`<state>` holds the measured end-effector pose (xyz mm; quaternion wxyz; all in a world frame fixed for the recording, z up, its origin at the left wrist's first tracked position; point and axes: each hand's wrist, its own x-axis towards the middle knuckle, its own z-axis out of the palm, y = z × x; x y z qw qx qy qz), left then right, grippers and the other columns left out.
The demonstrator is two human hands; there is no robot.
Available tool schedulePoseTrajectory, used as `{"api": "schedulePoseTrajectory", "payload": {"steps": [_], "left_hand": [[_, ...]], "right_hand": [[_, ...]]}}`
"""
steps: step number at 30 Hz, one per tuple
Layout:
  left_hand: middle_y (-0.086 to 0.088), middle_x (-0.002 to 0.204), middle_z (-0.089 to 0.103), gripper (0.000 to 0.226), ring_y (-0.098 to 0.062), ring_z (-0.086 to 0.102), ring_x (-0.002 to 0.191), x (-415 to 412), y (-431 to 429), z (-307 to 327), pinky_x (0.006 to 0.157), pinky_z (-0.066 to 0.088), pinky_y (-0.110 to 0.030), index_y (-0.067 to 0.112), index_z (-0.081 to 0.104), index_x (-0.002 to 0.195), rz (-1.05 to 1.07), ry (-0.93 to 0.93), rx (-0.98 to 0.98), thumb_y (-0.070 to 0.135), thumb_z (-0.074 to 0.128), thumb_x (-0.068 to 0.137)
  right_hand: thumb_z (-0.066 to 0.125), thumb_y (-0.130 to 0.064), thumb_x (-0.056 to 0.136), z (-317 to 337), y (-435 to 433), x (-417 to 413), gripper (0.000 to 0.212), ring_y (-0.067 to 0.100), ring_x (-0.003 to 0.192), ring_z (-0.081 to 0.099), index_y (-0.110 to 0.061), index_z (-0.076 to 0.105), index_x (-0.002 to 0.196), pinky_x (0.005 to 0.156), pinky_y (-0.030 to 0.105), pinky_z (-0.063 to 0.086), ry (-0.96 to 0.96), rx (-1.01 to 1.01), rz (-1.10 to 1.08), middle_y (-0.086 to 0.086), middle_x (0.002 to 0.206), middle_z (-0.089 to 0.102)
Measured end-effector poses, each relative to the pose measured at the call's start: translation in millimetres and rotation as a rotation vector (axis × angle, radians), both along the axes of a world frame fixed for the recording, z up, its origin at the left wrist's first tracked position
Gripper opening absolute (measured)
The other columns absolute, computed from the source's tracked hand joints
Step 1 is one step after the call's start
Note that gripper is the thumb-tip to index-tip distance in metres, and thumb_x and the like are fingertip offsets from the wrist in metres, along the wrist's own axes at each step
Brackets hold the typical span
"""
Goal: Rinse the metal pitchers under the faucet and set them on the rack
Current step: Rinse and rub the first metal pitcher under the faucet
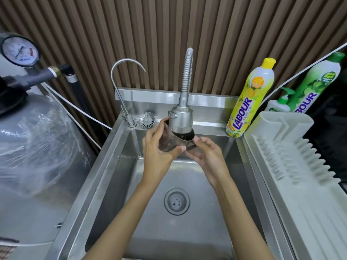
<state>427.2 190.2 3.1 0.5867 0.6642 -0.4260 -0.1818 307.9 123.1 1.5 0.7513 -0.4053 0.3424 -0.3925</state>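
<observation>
Wearer's body on my feed: two bare arms, seen from the hands to near the elbows.

Logged from my remote desk. Bare throughout: left hand (157,152) and right hand (208,158), both slim-fingered, knuckles showing as low ridges across the backs. The left thumbnail (182,148) is cut short with a rounded tip; the right-hand nails are too small for me to read. The left forearm (120,218) and right forearm (242,212) are uncovered along all the length I can see. They are slender and smooth in outline, narrowest at the wrists and broadening toward the bottom edge, where the wide lens stretches them. Upper arms and shoulders fall outside my frame.
</observation>
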Motion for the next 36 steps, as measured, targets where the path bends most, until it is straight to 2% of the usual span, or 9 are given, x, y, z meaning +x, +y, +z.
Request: {"api": "schedulePoseTrajectory", "payload": {"steps": [4, 9, 14, 19, 23, 25, 28, 32, 36], "left_hand": [[0.010, 0.106, 0.057, 0.074, 0.003, 0.054, 0.098, -11.4, 5.3, -12.0, 0.084, 0.042, -0.010, 0.029, 0.055, 0.124, 0.073, 0.137, 0.099, 0.034, 0.086, 0.057], [-0.007, 0.100, 0.073, 0.046, -0.018, 0.068, 0.097, -17.8, -5.2, -21.7, 0.084, 0.053, -0.023, 0.007, 0.065, 0.106, -0.100, 0.460, 0.083, 0.006, 0.082, 0.063], [-0.004, 0.124, 0.062, 0.073, -0.011, 0.059, 0.114, -10.3, -19.6, -11.6, 0.099, 0.046, -0.026, 0.013, 0.049, 0.127, -0.107, 0.515, -0.113, -0.020, 0.068, 0.065], [0.022, 0.114, 0.045, 0.084, 0.022, 0.048, 0.103, 1.4, -5.0, 8.5, 0.084, 0.036, 0.003, 0.046, 0.040, 0.113, -0.083, 0.106, -0.099, -0.009, 0.077, 0.062], [0.007, 0.090, 0.043, 0.073, -0.001, 0.049, 0.087, -1.2, 4.0, 14.4, 0.072, 0.036, 0.001, 0.025, 0.056, 0.124, 0.105, -0.084, 0.095, 0.027, 0.087, 0.058], [0.007, 0.078, 0.043, 0.060, -0.013, 0.054, 0.081, -4.9, 5.7, 9.8, 0.067, 0.037, -0.007, 0.020, 0.066, 0.100, 0.143, -0.138, 0.179, 0.052, 0.083, 0.053], [0.004, 0.079, 0.060, 0.061, -0.007, 0.064, 0.079, -10.1, 5.8, 0.1, 0.073, 0.048, -0.016, 0.026, 0.070, 0.086, 0.074, 0.010, 0.214, 0.069, 0.075, 0.042], [-0.001, 0.097, 0.074, 0.046, -0.013, 0.069, 0.094, -13.5, -3.5, -5.4, 0.087, 0.052, -0.027, 0.017, 0.068, 0.104, -0.148, 0.409, 0.137, 0.015, 0.084, 0.062], [-0.002, 0.119, 0.065, 0.075, -0.012, 0.060, 0.114, -7.4, -17.4, -1.1, 0.102, 0.045, -0.030, 0.014, 0.053, 0.127, -0.147, 0.473, -0.051, -0.011, 0.077, 0.060]], "right_hand": [[0.067, -0.017, 0.084, 12.1, -5.4, -9.9, 0.014, 0.030, 0.081, 0.065, -0.009, 0.058, 0.078, 0.068, 0.036, 0.061, 0.346, -0.093, -0.102, 0.016, 0.091, 0.067], [0.072, -0.025, 0.076, 28.5, -5.6, -13.3, 0.014, 0.020, 0.077, 0.067, -0.018, 0.061, 0.075, 0.075, 0.033, 0.052, 0.780, -0.580, -0.293, 0.003, 0.078, 0.071], [0.063, -0.004, 0.085, 19.0, -2.4, -1.2, 0.026, 0.004, 0.102, 0.064, -0.015, 0.045, 0.070, 0.088, 0.014, 0.048, 0.314, -0.402, -0.170, -0.002, 0.113, 0.068], [0.054, -0.004, 0.090, -6.8, -2.2, 4.3, 0.018, 0.028, 0.104, 0.062, -0.010, 0.044, 0.077, 0.102, 0.041, 0.046, -0.047, -0.048, -0.023, 0.017, 0.104, 0.064], [0.060, -0.017, 0.088, -1.9, 1.4, -3.6, 0.016, 0.026, 0.075, 0.071, -0.002, 0.056, 0.093, 0.070, 0.032, 0.060, 0.130, -0.004, 0.028, 0.020, 0.090, 0.068], [0.064, -0.019, 0.086, 7.4, 0.5, -8.4, 0.023, 0.023, 0.062, 0.069, 0.001, 0.058, 0.096, 0.057, 0.029, 0.060, 0.294, -0.015, -0.011, 0.016, 0.085, 0.069], [0.070, -0.024, 0.082, 21.5, -2.5, -16.8, 0.016, 0.022, 0.061, 0.066, -0.012, 0.059, 0.080, 0.059, 0.035, 0.059, 0.565, -0.201, -0.153, 0.015, 0.091, 0.071], [0.073, -0.024, 0.076, 32.6, 3.9, -15.0, 0.021, 0.018, 0.076, 0.065, -0.026, 0.053, 0.068, 0.075, 0.029, 0.052, 0.768, -0.531, -0.365, -0.002, 0.075, 0.068], [0.063, -0.006, 0.085, 23.2, 7.6, -3.2, 0.018, -0.004, 0.087, 0.065, -0.017, 0.052, 0.075, 0.076, 0.005, 0.045, 0.310, -0.388, -0.320, -0.008, 0.100, 0.069]]}}
